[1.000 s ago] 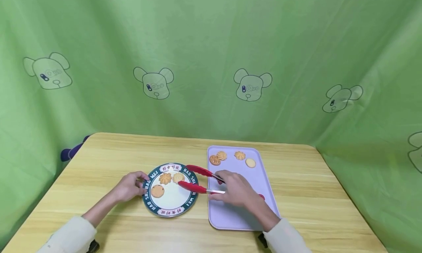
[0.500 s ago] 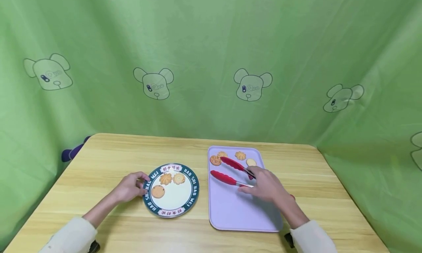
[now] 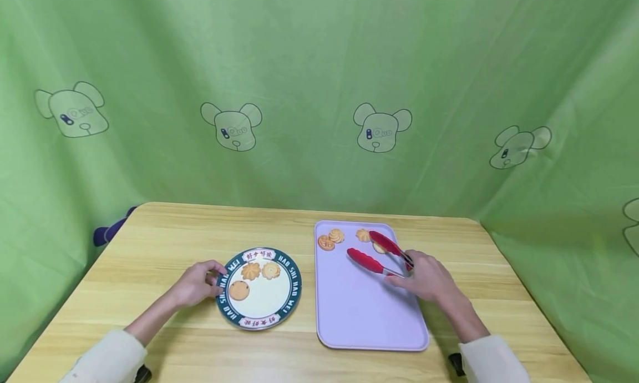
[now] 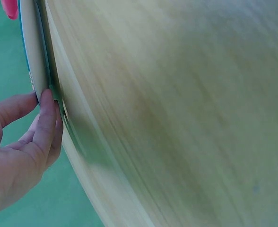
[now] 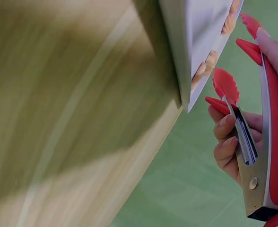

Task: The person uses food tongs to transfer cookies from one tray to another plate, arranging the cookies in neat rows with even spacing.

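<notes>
In the head view my left hand (image 3: 196, 283) pinches the left rim of a green-edged plate (image 3: 295, 286), thumb on one face and fingers on the other in the left wrist view. Three cookies lie on the plate, one round cookie (image 3: 239, 290) nearest that hand. My right hand (image 3: 430, 278) grips red-tipped metal tongs (image 3: 366, 260) over the purple tray (image 3: 369, 322). The tongs' arms stand apart with nothing between them. Their far tip is over a pale oval cookie (image 3: 379, 248), partly covering it, beside a flower-shaped cookie (image 3: 363, 235).
At the tray's back left corner lie a lattice cookie (image 3: 326, 242) and a swirl cookie (image 3: 336, 236). A wooden table (image 3: 165, 227) carries plate and tray. Green curtains (image 3: 299, 55) stand behind and at both sides; a dark purple object (image 3: 107, 231) shows past the table's left edge.
My right hand has carried the tongs from over the plate rightward to the tray's back right part. The left hand and the plate have stayed in place.
</notes>
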Available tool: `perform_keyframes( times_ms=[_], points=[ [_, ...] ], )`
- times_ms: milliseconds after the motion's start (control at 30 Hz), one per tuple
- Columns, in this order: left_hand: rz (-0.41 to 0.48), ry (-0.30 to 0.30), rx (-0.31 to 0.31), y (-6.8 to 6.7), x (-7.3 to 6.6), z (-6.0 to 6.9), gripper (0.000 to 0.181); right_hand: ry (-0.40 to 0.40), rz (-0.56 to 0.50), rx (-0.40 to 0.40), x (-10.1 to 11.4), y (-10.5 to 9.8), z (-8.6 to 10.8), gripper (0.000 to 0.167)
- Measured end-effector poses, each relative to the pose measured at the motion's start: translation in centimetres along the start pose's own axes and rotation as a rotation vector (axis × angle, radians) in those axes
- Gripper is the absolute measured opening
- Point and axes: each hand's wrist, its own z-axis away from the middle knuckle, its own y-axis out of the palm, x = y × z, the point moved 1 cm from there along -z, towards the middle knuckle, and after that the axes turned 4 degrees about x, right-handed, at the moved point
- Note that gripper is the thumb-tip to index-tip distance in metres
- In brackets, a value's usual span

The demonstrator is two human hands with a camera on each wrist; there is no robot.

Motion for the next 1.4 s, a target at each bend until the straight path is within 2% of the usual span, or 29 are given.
perform_keyframes(
  times_ms=[267, 533, 733, 1000, 1400],
  points=[
    [-0.003, -0.009, 0.000, 0.0, 0.0, 0.0, 0.040, 0.079, 0.007, 0.029, -0.8, -0.4, -0.3, 0.069],
    [0.005, -0.001, 0.004, -0.1, 0.0, -0.1, 0.040, 0.113, 0.020, 0.032, -0.9, -0.5, -0.2, 0.063],
    [-0.003, 0.015, 0.018, -0.2, 0.0, -0.1, 0.040, 0.120, 0.029, 0.026, -1.1, -0.4, -0.2, 0.057],
    [0.003, 0.012, 0.004, 0.0, -0.1, -0.1, 0.040, 0.131, 0.025, 0.017, -1.5, -0.3, -0.1, 0.050],
    [0.005, 0.007, 0.007, -0.1, 0.0, 0.0, 0.039, 0.129, 0.024, -0.008, -1.4, -0.1, -0.2, 0.051]
  ],
)
